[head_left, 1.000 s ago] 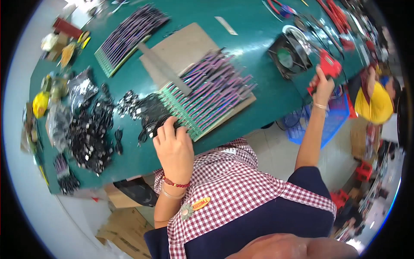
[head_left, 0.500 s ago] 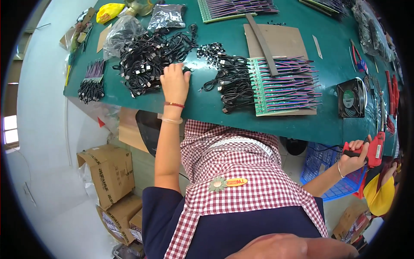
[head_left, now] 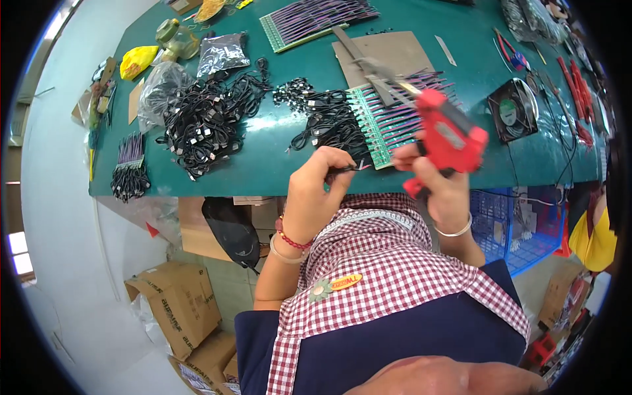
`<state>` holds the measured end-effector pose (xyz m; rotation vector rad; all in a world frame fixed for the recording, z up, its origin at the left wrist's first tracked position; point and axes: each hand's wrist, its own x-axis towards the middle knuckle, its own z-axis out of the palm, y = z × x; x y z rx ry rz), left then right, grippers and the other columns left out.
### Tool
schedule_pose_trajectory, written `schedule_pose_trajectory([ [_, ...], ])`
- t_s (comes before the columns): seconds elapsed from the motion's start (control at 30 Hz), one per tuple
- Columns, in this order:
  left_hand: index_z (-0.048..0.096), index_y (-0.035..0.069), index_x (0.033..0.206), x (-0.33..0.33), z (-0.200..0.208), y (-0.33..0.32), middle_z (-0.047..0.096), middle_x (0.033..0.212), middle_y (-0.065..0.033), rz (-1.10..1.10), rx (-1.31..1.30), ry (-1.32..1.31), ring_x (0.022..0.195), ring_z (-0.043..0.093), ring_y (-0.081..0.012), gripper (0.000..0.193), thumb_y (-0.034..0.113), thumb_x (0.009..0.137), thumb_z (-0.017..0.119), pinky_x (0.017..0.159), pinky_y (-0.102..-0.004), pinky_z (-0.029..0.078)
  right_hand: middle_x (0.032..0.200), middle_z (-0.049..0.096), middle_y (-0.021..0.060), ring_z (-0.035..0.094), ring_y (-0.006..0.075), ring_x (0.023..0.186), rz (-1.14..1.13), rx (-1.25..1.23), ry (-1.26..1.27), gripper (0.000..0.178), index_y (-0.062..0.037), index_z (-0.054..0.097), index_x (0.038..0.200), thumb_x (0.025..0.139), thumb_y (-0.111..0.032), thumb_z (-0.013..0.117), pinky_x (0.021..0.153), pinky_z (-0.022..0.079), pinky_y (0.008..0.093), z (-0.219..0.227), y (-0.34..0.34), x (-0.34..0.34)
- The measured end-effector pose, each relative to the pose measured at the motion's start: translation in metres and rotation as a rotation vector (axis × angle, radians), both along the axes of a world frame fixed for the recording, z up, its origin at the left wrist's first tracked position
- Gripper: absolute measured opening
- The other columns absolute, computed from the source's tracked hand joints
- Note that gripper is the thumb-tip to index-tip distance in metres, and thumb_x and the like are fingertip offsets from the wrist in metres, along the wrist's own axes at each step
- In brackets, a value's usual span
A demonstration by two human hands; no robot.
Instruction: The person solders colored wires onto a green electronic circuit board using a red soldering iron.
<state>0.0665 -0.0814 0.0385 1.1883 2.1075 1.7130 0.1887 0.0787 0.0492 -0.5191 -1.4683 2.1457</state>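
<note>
Near the front edge of the table, my left hand (head_left: 318,181) pinches a thin black cable (head_left: 341,170), its stripped pinkish wire ends sticking out to the right. Wrapped around the handle of a red soldering gun (head_left: 451,135) is my right hand (head_left: 440,184); the gun is blurred, its metal tip pointing up and left over the boards. Between and beyond both hands lies a row of green circuit boards (head_left: 370,128) with purple and red wires along the right side. Black cables (head_left: 336,125) lie against the boards' left side, and a flat metal bar (head_left: 382,87) rests across the wires.
A large heap of black cables (head_left: 201,125) sits left on the green table (head_left: 263,158), by a small finished-looking bundle (head_left: 130,164). A black fan (head_left: 510,110) stands right. Beyond are another board stack (head_left: 316,23), brown cardboard (head_left: 395,52) and a silvery bag (head_left: 224,52). A blue crate (head_left: 520,227) is below.
My left hand has moved from the cable heap to the right and nearer, now with a cable. My right hand has brought the soldering gun from the far right to the boards.
</note>
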Motion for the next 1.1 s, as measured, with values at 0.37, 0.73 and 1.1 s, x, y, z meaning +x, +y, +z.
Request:
schedule_pose_trajectory([
  [0.37,0.054,0.000,0.086,0.003,0.003,0.009,0.060,0.086,-0.0091,-0.183,-0.076,0.141,0.068,0.058,-0.0183,0.022,-0.009,0.070,0.064,0.058,-0.0261,0.047,0.089,0.061,0.0057,0.058,0.0127,0.083,0.213,0.115,-0.188,0.040,0.0006,0.051,0.115,0.077,0.004,0.064,0.074,0.048,0.0266,-0.005,-0.006,-0.008],
  [0.73,0.057,0.003,0.082,-0.003,-0.002,0.024,0.055,0.080,-0.0087,-0.270,-0.132,0.283,0.066,0.057,-0.0232,0.023,-0.006,0.063,0.067,0.055,-0.0307,0.047,0.081,0.060,-0.0006,0.056,0.0051,0.073,0.214,0.251,-0.218,0.015,-0.0020,0.060,0.090,0.076,0.001,0.063,0.062,0.045,0.0219,-0.021,-0.002,-0.004],
  [1.1,0.057,0.001,0.086,0.020,-0.023,0.049,0.055,0.078,-0.0096,-0.088,-0.070,-0.150,0.064,0.055,-0.0198,0.021,-0.005,0.070,0.068,0.056,-0.0276,0.044,0.087,0.057,0.0048,0.054,0.0101,0.075,-0.185,-0.067,-0.115,0.032,0.0003,0.044,0.114,0.085,-0.001,0.057,0.066,0.045,0.0244,-0.038,-0.015,-0.008],
])
